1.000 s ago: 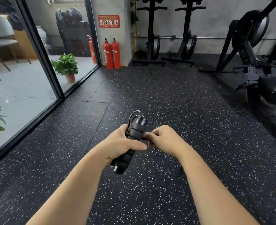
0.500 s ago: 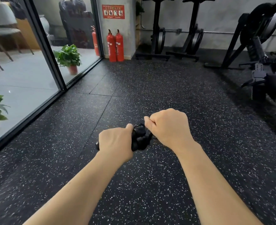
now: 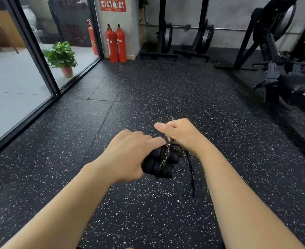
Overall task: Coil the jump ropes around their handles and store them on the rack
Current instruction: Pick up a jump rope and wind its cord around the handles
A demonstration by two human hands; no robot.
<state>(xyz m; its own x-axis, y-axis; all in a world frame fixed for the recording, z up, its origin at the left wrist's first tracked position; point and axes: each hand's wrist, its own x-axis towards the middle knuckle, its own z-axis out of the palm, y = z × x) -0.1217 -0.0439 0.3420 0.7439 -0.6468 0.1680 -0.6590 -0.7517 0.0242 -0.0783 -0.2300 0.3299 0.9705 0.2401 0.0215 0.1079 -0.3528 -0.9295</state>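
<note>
The two black foam handles of a jump rope [image 3: 159,163] lie side by side in my left hand [image 3: 128,155], which grips them from the left in front of me. A thin black rope [image 3: 182,159] crosses over the handles and loops out to their right, with a loose end hanging down. My right hand [image 3: 181,134] pinches the rope just above the handles, fist closed, thumb pointing left. No storage rack for the ropes is in view.
Black speckled rubber floor [image 3: 148,97] stretches ahead. A glass wall [image 3: 18,72] runs along the left with a potted plant [image 3: 62,57] behind it. Red fire extinguishers [image 3: 116,44] stand at the far wall beside barbell stands [image 3: 182,36]. Gym machines [image 3: 281,56] fill the right side.
My left hand has turned the handles from upright to lying across and lower. My right hand has carried the rope over them, laying another turn; a loose loop now shows on the right.
</note>
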